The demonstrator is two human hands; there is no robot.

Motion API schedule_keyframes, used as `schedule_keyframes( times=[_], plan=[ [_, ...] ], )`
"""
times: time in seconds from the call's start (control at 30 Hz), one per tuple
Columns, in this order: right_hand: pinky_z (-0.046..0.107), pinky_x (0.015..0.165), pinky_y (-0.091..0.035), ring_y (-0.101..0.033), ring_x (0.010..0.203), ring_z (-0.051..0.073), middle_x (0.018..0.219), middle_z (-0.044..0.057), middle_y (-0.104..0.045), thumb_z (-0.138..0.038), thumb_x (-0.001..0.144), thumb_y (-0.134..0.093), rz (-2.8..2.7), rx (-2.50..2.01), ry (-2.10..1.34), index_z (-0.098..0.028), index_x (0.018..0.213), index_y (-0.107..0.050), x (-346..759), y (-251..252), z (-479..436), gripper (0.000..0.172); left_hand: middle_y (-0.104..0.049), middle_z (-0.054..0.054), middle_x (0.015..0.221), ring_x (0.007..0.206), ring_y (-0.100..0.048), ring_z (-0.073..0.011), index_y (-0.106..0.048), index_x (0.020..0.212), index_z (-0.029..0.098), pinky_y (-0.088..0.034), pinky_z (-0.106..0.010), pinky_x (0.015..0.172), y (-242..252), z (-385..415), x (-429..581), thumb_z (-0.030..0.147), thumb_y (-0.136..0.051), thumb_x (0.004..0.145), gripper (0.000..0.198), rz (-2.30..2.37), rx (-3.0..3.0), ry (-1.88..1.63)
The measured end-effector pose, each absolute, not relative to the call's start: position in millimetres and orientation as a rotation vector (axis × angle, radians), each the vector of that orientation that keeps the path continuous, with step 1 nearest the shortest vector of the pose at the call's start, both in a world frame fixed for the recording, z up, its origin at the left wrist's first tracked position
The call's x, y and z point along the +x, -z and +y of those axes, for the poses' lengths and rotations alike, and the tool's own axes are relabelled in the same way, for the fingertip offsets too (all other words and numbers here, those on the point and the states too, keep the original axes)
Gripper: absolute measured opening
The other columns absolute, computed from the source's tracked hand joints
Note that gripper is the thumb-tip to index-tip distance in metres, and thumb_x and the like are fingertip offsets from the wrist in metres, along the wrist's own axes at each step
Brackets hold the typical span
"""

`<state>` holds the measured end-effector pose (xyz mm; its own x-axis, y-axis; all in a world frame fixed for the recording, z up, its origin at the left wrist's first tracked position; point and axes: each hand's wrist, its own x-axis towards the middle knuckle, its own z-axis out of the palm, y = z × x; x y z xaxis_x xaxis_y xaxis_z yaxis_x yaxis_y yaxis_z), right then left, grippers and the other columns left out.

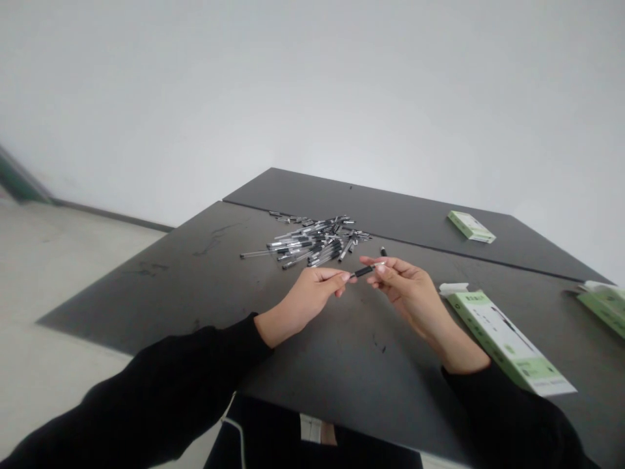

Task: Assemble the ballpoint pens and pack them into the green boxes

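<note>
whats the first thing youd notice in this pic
The eye goes first to the messy heap of clear pens in the middle of the dark table. Just below it, the right hand pinches a single black pen, its tip at the fingers of the left hand. To the right, a green and white pack lying flat stands out against the dark top.

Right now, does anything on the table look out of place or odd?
The clear-barrelled pens lie in a loose, crisscrossed heap, not in rows, and one small black piece sits apart from it, just beyond the right hand. The green carton near that hand has its white flap open.
</note>
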<state>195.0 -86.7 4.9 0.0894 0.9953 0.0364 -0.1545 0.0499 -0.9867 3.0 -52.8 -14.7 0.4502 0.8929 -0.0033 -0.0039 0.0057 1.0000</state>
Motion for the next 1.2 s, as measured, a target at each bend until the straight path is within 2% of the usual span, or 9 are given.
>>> schedule_keyframes(
  times=[0.1, 0.17, 0.3, 0.43, 0.6, 0.8, 0.9, 1.1, 1.2],
  plan=[
    [0.031, 0.068, -0.051, -0.064, 0.075, 0.015, 0.114, 0.011, -0.072, -0.036, 0.071, -0.082, -1.301, -1.292, -1.002, -0.019, 0.124, -0.061, 208.8, -1.4, -60.2, 0.059, -0.046, 0.005, 0.061, 0.045, -0.026, -0.0042, -0.066, 0.079, 0.013, -0.015, -0.023, 0.045, 11.5, -44.3, -2.1, 0.041, -0.058, 0.088, 0.030, 0.900, 1.192, -1.014],
    [0.032, 0.068, -0.051, -0.062, 0.070, 0.015, 0.109, 0.011, -0.071, -0.027, 0.078, -0.073, -1.543, -1.505, -0.706, -0.017, 0.134, -0.053, 213.5, 6.8, -39.5, 0.061, -0.043, 0.006, 0.062, 0.044, -0.026, -0.0038, -0.067, 0.089, 0.013, -0.015, -0.021, 0.044, 7.1, -40.4, -6.1, 0.036, -0.058, 0.089, 0.025, 0.897, 1.072, -1.090],
    [0.034, 0.086, -0.050, -0.064, 0.087, 0.020, 0.109, 0.013, -0.069, -0.011, 0.083, -0.055, -1.938, -1.827, -0.185, -0.013, 0.116, -0.065, 208.7, 26.1, -5.0, 0.034, -0.041, 0.006, 0.060, 0.043, -0.027, -0.0031, -0.066, 0.088, 0.012, -0.017, -0.017, 0.042, 0.7, -38.0, -10.7, 0.030, -0.057, 0.091, 0.020, 0.882, 0.948, -1.077],
    [0.037, 0.091, -0.047, -0.063, 0.104, 0.026, 0.109, 0.016, -0.068, -0.018, 0.088, -0.053, -1.965, -1.882, -0.083, -0.012, 0.117, -0.065, 199.6, 33.7, 10.7, 0.032, -0.040, 0.006, 0.059, 0.042, -0.028, -0.0027, -0.065, 0.084, 0.011, -0.017, -0.016, 0.040, 0.1, -39.1, -9.8, 0.024, -0.051, 0.093, 0.021, 0.886, 0.949, -1.020],
    [0.035, 0.087, -0.047, -0.063, 0.103, 0.026, 0.116, 0.015, -0.066, -0.030, 0.093, -0.054, -2.030, -1.910, -0.033, -0.017, 0.113, -0.066, 195.2, 33.8, 15.3, 0.028, -0.041, 0.006, 0.058, 0.042, -0.029, -0.0023, -0.066, 0.083, 0.011, -0.017, -0.016, 0.040, 0.6, -40.4, -7.7, 0.023, -0.053, 0.092, 0.020, 0.887, 0.985, -0.970],
    [0.033, 0.089, -0.045, -0.063, 0.103, 0.026, 0.109, 0.018, -0.069, -0.011, 0.090, -0.045, -2.060, -1.959, 0.035, -0.012, 0.099, -0.068, 196.8, 32.5, 8.6, 0.025, -0.042, 0.005, 0.059, 0.043, -0.030, -0.0029, -0.067, 0.086, 0.011, -0.018, -0.016, 0.041, 1.2, -41.1, -7.0, 0.025, -0.052, 0.093, 0.022, 0.894, 1.074, -0.932],
    [0.033, 0.087, -0.045, -0.064, 0.095, 0.026, 0.101, 0.017, -0.070, -0.012, 0.087, -0.047, -2.077, -1.963, 0.041, -0.013, 0.089, -0.068, 202.1, 31.2, 0.5, 0.021, -0.042, 0.005, 0.059, 0.044, -0.030, -0.0037, -0.067, 0.087, 0.011, -0.018, -0.017, 0.041, 2.0, -41.3, -6.6, 0.025, -0.051, 0.093, 0.022, 0.909, 1.129, -0.902],
    [0.035, 0.085, -0.047, -0.063, 0.097, 0.027, 0.112, 0.020, -0.064, -0.012, 0.087, -0.046, -1.971, -1.996, 0.088, -0.010, 0.113, -0.062, 213.6, 28.8, 4.7, 0.031, -0.042, 0.006, 0.058, 0.042, -0.029, -0.0043, -0.068, 0.089, 0.013, -0.019, -0.019, 0.042, 5.1, -40.3, -5.3, 0.031, -0.051, 0.092, 0.025, 0.935, 1.240, -0.882],
    [0.037, 0.084, -0.048, -0.063, 0.099, 0.029, 0.119, 0.022, -0.060, -0.021, 0.089, -0.050, -1.947, -2.009, 0.086, -0.011, 0.115, -0.063, 215.8, 29.9, 13.4, 0.030, -0.042, 0.006, 0.057, 0.042, -0.029, -0.0044, -0.069, 0.090, 0.013, -0.019, -0.020, 0.043, 6.4, -39.3, -4.9, 0.033, -0.052, 0.091, 0.026, 0.936, 1.257, -0.877]
  ],
)
